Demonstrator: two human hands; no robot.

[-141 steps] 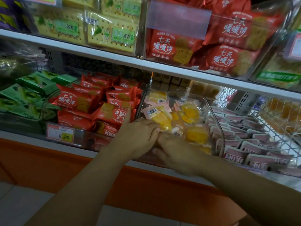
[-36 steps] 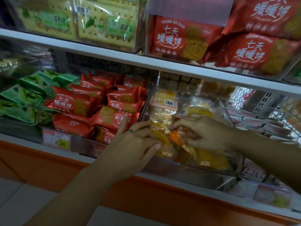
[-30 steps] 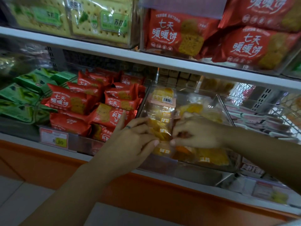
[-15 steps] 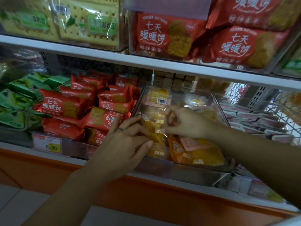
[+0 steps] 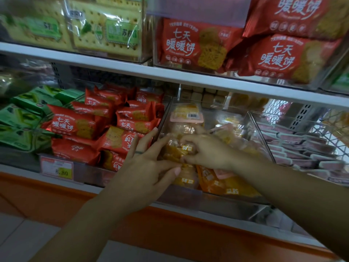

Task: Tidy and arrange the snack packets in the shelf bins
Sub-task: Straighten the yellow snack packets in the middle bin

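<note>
A clear plastic bin (image 5: 261,133) on the lower shelf holds several yellow and orange snack packets (image 5: 229,186). Both my hands reach into its front left part. My right hand (image 5: 207,150) is curled over a yellow packet (image 5: 177,152) in the left row, fingers pinching it. My left hand (image 5: 147,167) touches the same packet from the left, thumb and fingers on its lower edge, index finger raised. A packet with a pink strip and barcode (image 5: 187,115) lies flat behind them.
Left of this bin is a bin of red biscuit packets (image 5: 75,125), then green packets (image 5: 20,118). Right is a bin of pink-topped packs (image 5: 302,150). The upper shelf (image 5: 170,74) carries yellow cracker packs and big red packets. A price tag (image 5: 56,168) hangs in front.
My right hand came down and left from the middle of the bin onto the left row's yellow packet. My left hand stayed at that packet. The camera moved closer.
</note>
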